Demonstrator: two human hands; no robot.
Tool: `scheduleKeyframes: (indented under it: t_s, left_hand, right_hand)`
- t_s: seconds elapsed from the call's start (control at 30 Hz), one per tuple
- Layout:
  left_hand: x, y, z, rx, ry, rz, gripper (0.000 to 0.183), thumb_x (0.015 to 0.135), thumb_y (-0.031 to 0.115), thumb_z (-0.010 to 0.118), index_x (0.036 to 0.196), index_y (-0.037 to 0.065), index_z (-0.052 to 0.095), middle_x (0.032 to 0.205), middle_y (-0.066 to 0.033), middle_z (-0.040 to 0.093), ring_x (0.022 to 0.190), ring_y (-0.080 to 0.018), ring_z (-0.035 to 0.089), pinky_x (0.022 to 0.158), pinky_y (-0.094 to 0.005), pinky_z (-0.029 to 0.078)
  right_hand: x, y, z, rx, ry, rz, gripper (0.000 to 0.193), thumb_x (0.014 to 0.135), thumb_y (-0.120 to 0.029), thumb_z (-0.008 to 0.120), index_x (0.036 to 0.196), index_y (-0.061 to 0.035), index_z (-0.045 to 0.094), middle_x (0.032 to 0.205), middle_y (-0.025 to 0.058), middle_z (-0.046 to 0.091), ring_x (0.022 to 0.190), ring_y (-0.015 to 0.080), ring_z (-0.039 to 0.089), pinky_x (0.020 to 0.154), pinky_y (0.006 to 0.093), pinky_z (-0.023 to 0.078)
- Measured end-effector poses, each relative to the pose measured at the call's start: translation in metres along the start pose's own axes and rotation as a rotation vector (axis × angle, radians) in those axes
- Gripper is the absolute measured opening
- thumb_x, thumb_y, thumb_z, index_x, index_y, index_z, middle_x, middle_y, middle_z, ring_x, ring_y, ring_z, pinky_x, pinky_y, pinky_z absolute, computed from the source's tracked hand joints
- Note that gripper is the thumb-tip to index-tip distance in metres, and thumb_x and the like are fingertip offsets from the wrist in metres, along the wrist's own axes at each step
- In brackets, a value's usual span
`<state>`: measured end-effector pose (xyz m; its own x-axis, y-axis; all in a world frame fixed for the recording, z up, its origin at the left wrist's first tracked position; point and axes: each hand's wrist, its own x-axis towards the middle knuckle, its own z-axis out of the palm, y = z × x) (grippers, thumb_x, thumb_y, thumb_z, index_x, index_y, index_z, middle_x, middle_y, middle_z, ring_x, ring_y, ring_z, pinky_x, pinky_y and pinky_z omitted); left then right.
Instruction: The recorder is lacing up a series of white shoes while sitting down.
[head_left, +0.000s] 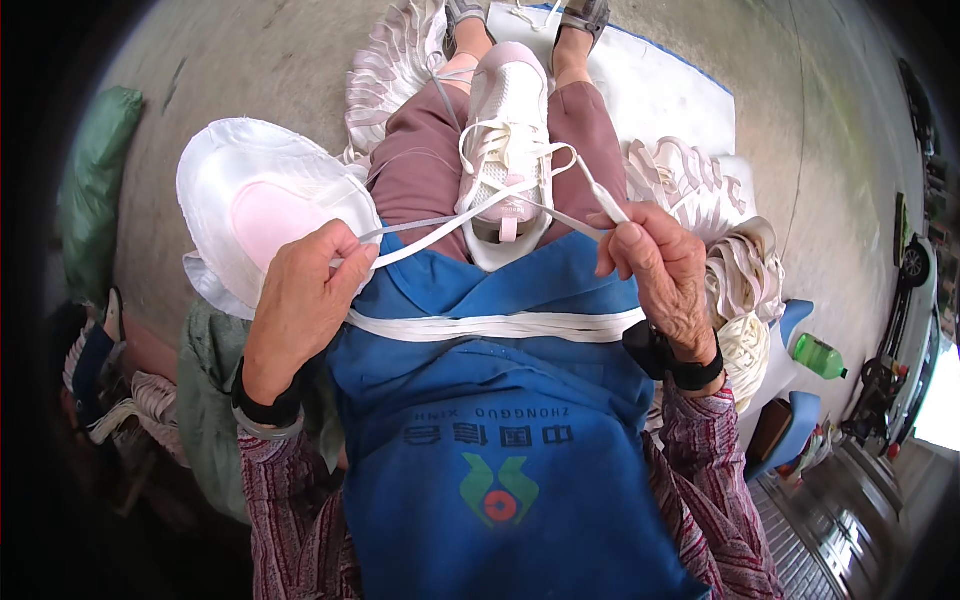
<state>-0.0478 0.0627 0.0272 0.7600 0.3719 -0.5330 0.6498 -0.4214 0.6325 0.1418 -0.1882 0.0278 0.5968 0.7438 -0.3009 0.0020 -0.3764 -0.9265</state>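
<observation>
A white and pale pink sneaker (505, 130) rests between my thighs, its toe pointing away from me and its heel nearest me. White shoelace (440, 233) runs through its upper eyelets, with loose ends drawn out to both sides. My left hand (312, 300) pinches the lace left of the heel, thumb against forefinger. On the other side my right hand (657, 270) is closed on the other lace end, which looks thicker near the fingers. A thinner greyish strand also stretches from each hand toward the shoe. A band of white laces (500, 327) lies across my blue apron (480, 390).
Rows of shoe uppers (385, 75) lie beyond my left knee, with more uppers (690, 185) at the right. A white padded, bowl-like piece (215, 165) sits at my left. A lace bundle (743, 355) and green bottle (818, 355) are right; a green sack (100, 190) stands far left.
</observation>
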Motion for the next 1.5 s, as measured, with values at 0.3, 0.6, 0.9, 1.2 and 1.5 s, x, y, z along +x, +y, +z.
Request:
scheduleKeyframes:
  t_s: [0.3,0.6,0.9,1.2,1.5]
  left_hand:
    - [0.027,0.009,0.006,-1.199,0.120,-0.170,0.030,0.100,0.032,0.041,0.078,0.012,0.041,0.060,0.0065,0.032,0.046,-0.0009,0.028,0.038,-0.0175,0.023]
    - [0.042,0.006,0.028,-1.186,-0.011,-0.095,0.025,0.099,0.030,0.046,0.084,0.010,0.047,0.064,0.0062,0.035,0.045,-0.0013,0.030,0.037,-0.0160,0.024]
    - [0.064,0.027,0.030,-1.188,0.104,0.036,0.034,0.101,0.020,0.039,0.130,0.002,0.043,0.063,0.0069,0.032,0.043,0.0007,0.026,0.034,-0.0157,0.024]
    - [0.069,0.019,0.081,-0.356,-0.216,0.197,0.027,0.094,0.027,0.055,0.096,0.001,0.063,0.070,0.0045,0.054,0.061,-0.0035,0.047,0.054,-0.0214,0.040]
    - [0.093,0.032,0.094,-0.556,-0.123,0.138,0.029,0.093,0.025,0.052,0.104,0.001,0.064,0.079,-0.0070,0.063,0.071,-0.0110,0.055,0.066,-0.0264,0.045]
  right_hand:
    - [0.003,-0.013,-0.014,0.109,-0.049,-0.096,0.019,0.093,-0.014,0.056,0.099,0.0021,0.064,0.071,0.0054,0.061,0.066,0.0118,0.058,0.058,0.0256,0.046]
    - [0.028,0.046,-0.009,-0.893,-0.160,-0.369,0.009,0.085,-0.008,0.059,0.090,-0.0026,0.062,0.075,0.0131,0.064,0.067,0.0294,0.062,0.071,0.0351,0.046]
    - [0.056,0.031,-0.019,-0.779,0.183,-0.520,0.013,0.087,-0.006,0.057,0.097,-0.0004,0.064,0.078,0.0155,0.063,0.066,0.0292,0.061,0.060,0.0344,0.049]
    - [0.024,0.000,-0.006,-0.105,-0.283,-0.246,0.014,0.084,-0.006,0.056,0.091,0.0009,0.066,0.066,0.0062,0.062,0.054,0.0141,0.058,0.050,0.0262,0.046]
    - [0.055,-0.030,-0.026,-0.414,-0.033,-0.432,0.015,0.084,-0.003,0.056,0.095,0.0010,0.066,0.073,0.0136,0.066,0.062,0.0189,0.064,0.057,0.0293,0.050]
